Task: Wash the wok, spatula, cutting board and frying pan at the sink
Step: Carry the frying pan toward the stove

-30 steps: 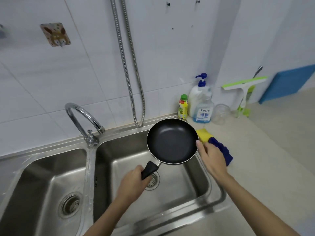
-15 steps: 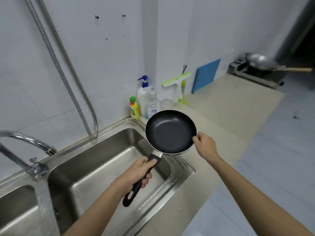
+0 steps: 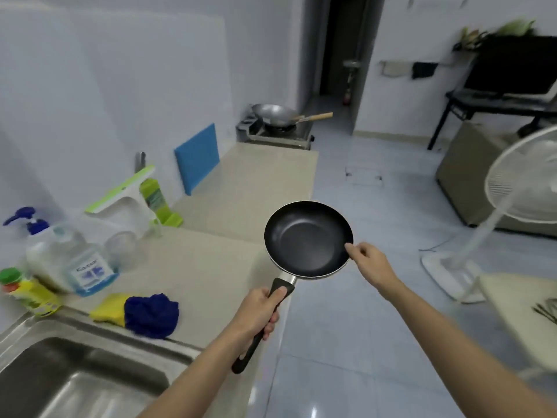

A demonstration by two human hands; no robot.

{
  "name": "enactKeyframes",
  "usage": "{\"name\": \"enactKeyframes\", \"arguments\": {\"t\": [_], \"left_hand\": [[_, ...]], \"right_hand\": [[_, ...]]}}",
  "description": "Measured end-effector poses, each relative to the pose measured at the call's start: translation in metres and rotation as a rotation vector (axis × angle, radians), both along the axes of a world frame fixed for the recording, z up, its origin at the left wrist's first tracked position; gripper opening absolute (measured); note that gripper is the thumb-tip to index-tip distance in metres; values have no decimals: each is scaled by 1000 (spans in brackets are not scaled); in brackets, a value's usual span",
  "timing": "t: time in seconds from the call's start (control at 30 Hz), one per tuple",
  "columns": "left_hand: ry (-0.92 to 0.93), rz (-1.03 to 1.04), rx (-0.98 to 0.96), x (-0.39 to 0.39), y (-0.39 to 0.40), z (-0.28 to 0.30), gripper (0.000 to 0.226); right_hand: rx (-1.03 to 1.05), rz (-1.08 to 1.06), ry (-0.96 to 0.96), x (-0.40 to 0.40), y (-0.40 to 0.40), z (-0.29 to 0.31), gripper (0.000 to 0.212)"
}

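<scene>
Black non-stick frying pan [image 3: 307,239], head view: held level past the counter [image 3: 241,188] edge, above the floor. Left hand [image 3: 256,315] wrapped round its handle; right hand [image 3: 366,260] pinching the rim (near side). Wok [image 3: 272,114] on the stove [image 3: 277,132]; blue cutting board [image 3: 197,158] leaning against the wall.

- Evenly lit, cool and bluish, shadows soft.
- Glare streaks on floor tiles [image 3: 313,408].
- Smeared by motion blur at left edge, bottles [image 3: 69,260] especially.
- Bowed by wide-angle distortion toward edges.
</scene>
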State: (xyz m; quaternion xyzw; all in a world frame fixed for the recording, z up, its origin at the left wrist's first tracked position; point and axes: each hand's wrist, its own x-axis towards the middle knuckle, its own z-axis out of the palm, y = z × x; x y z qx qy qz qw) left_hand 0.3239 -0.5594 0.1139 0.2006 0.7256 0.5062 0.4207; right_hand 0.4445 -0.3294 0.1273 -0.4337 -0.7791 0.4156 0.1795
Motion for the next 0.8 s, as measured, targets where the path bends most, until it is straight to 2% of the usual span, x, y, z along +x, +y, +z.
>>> {"name": "enactKeyframes", "arguments": {"t": [0.1, 0.27, 0.43, 0.63, 0.8], "left_hand": [[30, -62, 21, -1, 72, -1, 31], [63, -112, 50, -8, 192, -2, 28], [86, -153, 19, -20, 276, -12, 29], [141, -164, -43, -65, 349, -23, 29], [98, -156, -83, -122, 411, -41, 40]], "right_hand": [[-81, -41, 74, 19, 58, -5, 42], [-80, -86, 116, 26, 157, -7, 40], [-89, -121, 96, 22, 241, -21, 36], [-146, -107, 39, -20, 311, -46, 36], [-163, -88, -38, -76, 374, -65, 35]]}}
